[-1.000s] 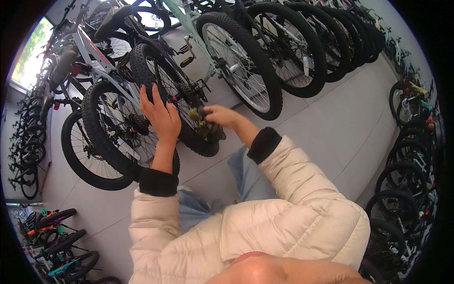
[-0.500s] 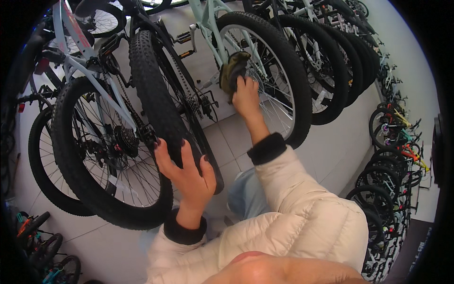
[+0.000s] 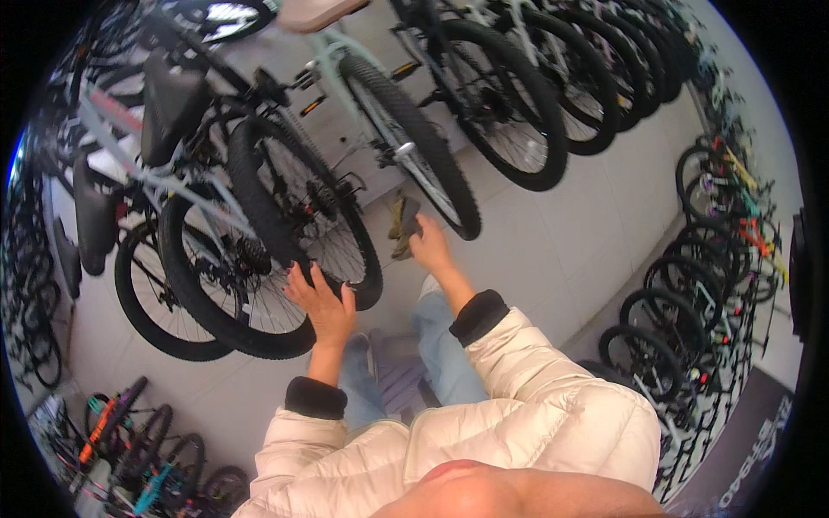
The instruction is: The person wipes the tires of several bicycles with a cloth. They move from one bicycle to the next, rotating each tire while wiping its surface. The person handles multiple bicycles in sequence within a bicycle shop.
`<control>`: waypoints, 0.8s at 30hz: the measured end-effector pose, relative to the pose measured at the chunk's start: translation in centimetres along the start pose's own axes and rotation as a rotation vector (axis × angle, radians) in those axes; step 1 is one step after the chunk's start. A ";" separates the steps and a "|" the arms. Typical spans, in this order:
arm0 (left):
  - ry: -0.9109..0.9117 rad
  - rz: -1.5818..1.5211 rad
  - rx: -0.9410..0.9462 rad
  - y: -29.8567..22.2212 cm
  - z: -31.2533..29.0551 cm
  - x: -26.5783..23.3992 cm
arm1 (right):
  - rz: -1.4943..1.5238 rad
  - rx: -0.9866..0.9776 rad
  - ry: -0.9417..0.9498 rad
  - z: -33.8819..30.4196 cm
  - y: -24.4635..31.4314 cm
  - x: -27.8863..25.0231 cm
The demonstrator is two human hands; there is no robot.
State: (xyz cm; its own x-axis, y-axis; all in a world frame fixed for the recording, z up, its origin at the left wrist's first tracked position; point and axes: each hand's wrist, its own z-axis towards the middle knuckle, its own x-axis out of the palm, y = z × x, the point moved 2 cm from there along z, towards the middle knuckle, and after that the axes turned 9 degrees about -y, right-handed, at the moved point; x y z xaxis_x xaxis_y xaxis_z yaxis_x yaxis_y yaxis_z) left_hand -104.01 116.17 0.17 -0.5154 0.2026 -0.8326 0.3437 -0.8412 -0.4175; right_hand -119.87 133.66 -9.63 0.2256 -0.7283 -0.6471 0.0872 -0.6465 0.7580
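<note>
My right hand point(image 3: 432, 246) is closed on a crumpled olive-and-grey cloth point(image 3: 400, 229), which hangs over the floor between two bicycle wheels. Just beyond it stands a mint-green bicycle point(image 3: 335, 53) with a tan saddle point(image 3: 318, 12) and a thick black tyre point(image 3: 406, 116). My left hand point(image 3: 324, 306) is open, its fingers spread, against or just above the knobby tyre of a black bicycle point(image 3: 252, 177); contact is hard to tell. Left of that hand is the rear wheel of a pale grey-blue bicycle point(image 3: 216, 321).
More bicycles point(image 3: 527, 138) line up at the far right. Racks of small bikes point(image 3: 665, 337) run along the right wall, and colourful ones point(image 3: 129, 423) stand at lower left. Black saddles point(image 3: 171, 104) jut out at the left. A purple-grey stool point(image 3: 399, 371) is between my legs.
My right hand has drawn the cloth away from the mint-green bicycle's wheel, nearer to me. My left hand stays by the black bicycle's tyre. The view has shifted, showing more saddles and floor.
</note>
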 end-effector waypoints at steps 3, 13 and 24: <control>0.083 -0.014 0.106 -3.9 2.7 -0.5 | 0.146 0.029 -0.023 -1.2 1.5 -5.6; 0.095 -0.056 0.269 -15.2 15.6 5.3 | 0.544 0.196 -0.208 3.4 -0.3 -22.1; 0.154 0.046 0.303 -17.3 26.0 16.0 | 0.060 -0.189 -0.501 24.5 -3.9 -13.4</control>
State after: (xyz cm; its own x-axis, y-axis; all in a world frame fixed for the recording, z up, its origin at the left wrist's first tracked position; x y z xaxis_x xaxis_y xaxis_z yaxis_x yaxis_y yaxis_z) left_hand -138.57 120.94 3.54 -0.3719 0.2153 -0.9030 0.1025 -0.9573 -0.2704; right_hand -146.97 140.37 -5.96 -0.2510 -0.8116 -0.5275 0.2721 -0.5822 0.7662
